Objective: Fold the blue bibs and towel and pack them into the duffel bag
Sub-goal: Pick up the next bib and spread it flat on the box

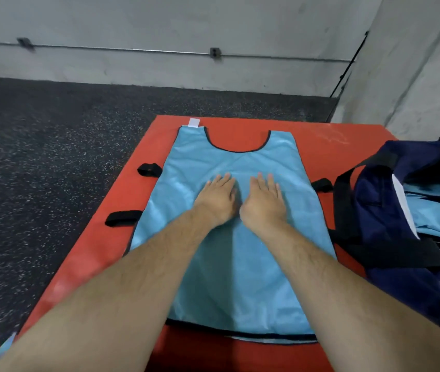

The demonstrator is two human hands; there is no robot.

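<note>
Bib (229, 277) lies spread flat down the middle of the mat (321, 135), neck toward the far edge, not yet folded. Left hand (217, 196) and right hand (264, 200) press on its centre side by side, fingers straight, gripping nothing. At the mat's right edge the bag (390, 210) gapes, blue pieces (439, 210) already inside. Partly packed, I'd judge, with this one to go.

i see a sky-blue bib (229, 264) edged in black on a red mat (321, 140), a black-strapped navy duffel bag (390, 264) at 3 o'clock, white-speckled black floor (52, 146) at 10 o'clock.
</note>
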